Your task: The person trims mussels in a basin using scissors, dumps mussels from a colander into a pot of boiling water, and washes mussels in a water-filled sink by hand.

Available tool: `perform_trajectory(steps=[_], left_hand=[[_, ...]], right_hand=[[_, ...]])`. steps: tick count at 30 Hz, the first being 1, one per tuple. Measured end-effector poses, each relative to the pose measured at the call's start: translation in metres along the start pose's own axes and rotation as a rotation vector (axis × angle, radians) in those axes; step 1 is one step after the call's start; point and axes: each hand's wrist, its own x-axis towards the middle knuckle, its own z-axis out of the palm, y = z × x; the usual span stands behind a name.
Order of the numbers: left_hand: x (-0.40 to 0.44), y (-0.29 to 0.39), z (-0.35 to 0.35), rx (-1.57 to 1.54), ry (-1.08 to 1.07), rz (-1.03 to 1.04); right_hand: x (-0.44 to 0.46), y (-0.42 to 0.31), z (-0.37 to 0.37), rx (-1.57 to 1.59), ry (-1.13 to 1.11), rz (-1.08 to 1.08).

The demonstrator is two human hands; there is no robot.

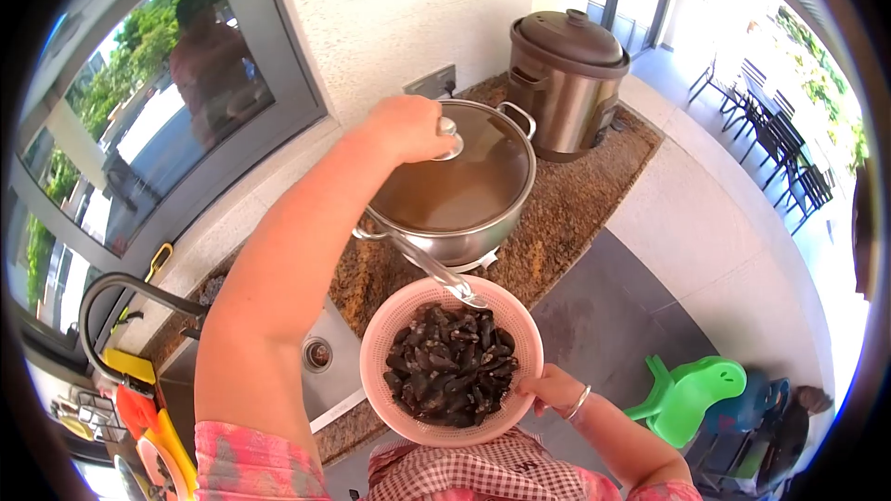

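Note:
My left hand (pixel 408 130) is closed around the metal knob of a glass lid (pixel 487 162). The lid covers a wide steel pot (pixel 469 246) with loop handles, and brown shows through the glass. My right hand (pixel 549 390) grips the rim of a round pink colander (pixel 379 343), fingers closed on its right side. Inside lies a heap of dark, elongated shellfish (pixel 450 362); their exact kind I cannot tell. A long shiny metal utensil (pixel 432 267) reaches from beside the pot to over the colander's far rim.
Behind the pot stands a tall steel cooker (pixel 561 93) with a brown lid on the granite counter (pixel 566 213). A sink (pixel 329 390) with a dark curved faucet (pixel 139 283) is at left. A green plastic seat (pixel 691 399) stands on the floor at right.

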Motion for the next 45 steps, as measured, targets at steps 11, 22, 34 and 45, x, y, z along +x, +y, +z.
perform_trajectory(steps=[11, 22, 34, 45], left_hand=[[0.012, -0.008, 0.002, -0.060, 0.078, 0.035], [-0.061, -0.088, -0.088, -0.120, 0.377, -0.198], [-0.243, -0.195, -0.011, -0.035, 0.277, -0.521], [-0.237, -0.193, 0.173, -0.085, 0.190, -0.425]], right_hand=[[-0.002, 0.013, 0.008, 0.022, 0.060, -0.057], [-0.004, 0.024, 0.012, 0.052, 0.109, -0.067], [-0.021, 0.019, 0.044, 0.239, 0.100, 0.011], [-0.014, 0.049, 0.040, 0.178, 0.109, -0.162]])
